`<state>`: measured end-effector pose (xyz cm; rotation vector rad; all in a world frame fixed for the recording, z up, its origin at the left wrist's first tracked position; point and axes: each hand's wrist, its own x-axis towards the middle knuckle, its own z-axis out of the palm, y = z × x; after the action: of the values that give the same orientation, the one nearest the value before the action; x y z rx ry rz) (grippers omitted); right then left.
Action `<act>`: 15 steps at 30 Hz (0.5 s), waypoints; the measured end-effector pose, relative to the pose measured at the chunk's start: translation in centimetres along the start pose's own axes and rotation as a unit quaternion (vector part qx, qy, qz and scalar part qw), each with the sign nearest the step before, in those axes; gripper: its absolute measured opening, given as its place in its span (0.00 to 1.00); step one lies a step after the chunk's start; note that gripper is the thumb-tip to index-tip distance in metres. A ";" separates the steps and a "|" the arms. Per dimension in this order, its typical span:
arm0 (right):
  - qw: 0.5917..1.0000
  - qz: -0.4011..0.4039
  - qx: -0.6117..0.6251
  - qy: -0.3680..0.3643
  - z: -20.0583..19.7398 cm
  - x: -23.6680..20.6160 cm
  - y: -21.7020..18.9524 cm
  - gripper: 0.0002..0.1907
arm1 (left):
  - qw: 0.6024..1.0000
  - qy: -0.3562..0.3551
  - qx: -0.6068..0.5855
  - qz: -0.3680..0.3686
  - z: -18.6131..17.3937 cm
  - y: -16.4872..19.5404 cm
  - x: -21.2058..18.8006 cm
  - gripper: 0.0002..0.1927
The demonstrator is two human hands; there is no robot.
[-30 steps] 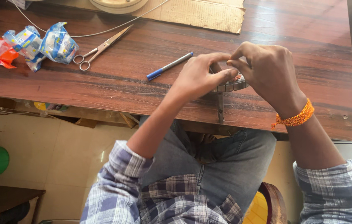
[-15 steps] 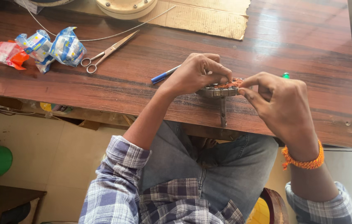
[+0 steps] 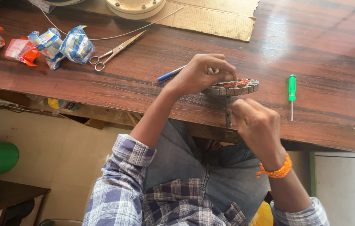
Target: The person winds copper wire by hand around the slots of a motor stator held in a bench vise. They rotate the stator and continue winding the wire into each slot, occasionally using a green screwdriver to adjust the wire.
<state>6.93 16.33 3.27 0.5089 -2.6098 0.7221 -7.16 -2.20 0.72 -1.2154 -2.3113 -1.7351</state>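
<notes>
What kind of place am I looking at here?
Probably a small repair workshop: a wooden bench with a green screwdriver and scissors, and a toothed metal ring wound with copper wire held under the left hand.

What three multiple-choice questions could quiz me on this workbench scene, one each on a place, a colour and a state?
1. Where does the screwdriver lie?
A. right of the hands
B. beside the scissors
C. on the floor

2. What colour is its handle?
A. red
B. green
C. black

3. How does the left hand stand to the metal ring?
A. far away from it
B. holds it on the table
C. lifts it overhead

Answers:
1 A: it lies alone on the wood, right of the right hand.
2 B: the handle is bright green.
3 B: the fingers close on the ring at the table's near edge.
</notes>
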 end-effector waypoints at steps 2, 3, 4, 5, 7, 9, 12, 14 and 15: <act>1.000 -0.006 -0.005 -0.009 1.1 -0.6 0.9 0.04 | 0.997 0.053 -0.051 -0.005 0.7 1.1 -0.7 0.06; 1.000 -0.016 0.002 -0.004 1.6 -0.9 1.4 0.05 | 0.994 0.088 0.033 0.049 1.3 1.7 -1.3 0.13; 1.000 -0.022 0.011 0.003 1.9 -1.2 1.9 0.06 | 0.981 0.118 0.117 0.105 2.2 2.4 -2.3 0.20; 0.999 -0.013 0.026 0.013 1.9 -1.5 2.5 0.05 | 0.956 0.146 0.199 0.160 3.0 2.9 -3.2 0.27; 0.998 0.000 0.058 0.028 1.5 -2.1 3.5 0.05 | 0.959 0.147 0.217 0.105 4.4 3.2 -3.8 0.25; 0.996 0.016 0.075 0.046 0.7 -2.2 4.3 0.04 | 0.956 0.159 0.227 0.094 5.0 2.9 -4.1 0.24; 0.995 0.044 0.056 0.070 -1.7 -1.8 5.0 0.03 | 0.947 0.179 0.229 0.138 5.2 1.9 -3.7 0.21; 0.994 0.068 0.037 0.079 -3.1 -1.8 4.8 0.03 | 0.944 0.183 0.228 0.154 5.4 1.6 -3.6 0.21; 0.993 0.078 0.030 0.081 -3.7 -1.6 4.6 0.03 | 0.945 0.181 0.227 0.151 5.5 1.5 -3.6 0.21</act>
<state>7.28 22.46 3.57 0.2524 -2.5019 0.8574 -1.48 0.37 -1.70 -0.9962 -2.0176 -1.1232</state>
